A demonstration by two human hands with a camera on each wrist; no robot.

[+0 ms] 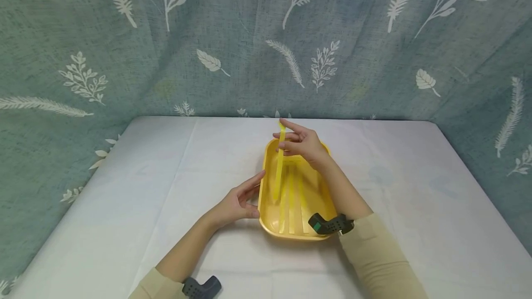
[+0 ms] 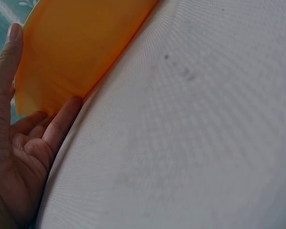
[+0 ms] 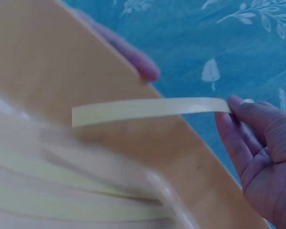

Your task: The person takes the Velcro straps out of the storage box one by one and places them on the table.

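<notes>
A yellow plastic tray (image 1: 321, 188) lies lengthwise on the white-covered table. My left hand (image 1: 238, 202) rests against its left side, the fingers spread along the outer wall and rim. From the left wrist view, the fingertips touch the orange-looking tray wall (image 2: 81, 47). Above the tray's far half, my right hand (image 1: 303, 144) pinches one end of a flat, flexible yellow strip (image 1: 279, 174) between thumb and fingers. In the right wrist view the held strip (image 3: 133, 110) bows slightly, its free end over the tray. More yellow strips (image 1: 292, 202) lie lengthwise on the tray floor.
A white cloth (image 1: 199, 160) covers the table on both sides of the tray. Behind the table's far edge hangs a blue-green curtain (image 1: 249, 86) with white leaf prints. Each wrist carries a dark strap device (image 1: 330, 224).
</notes>
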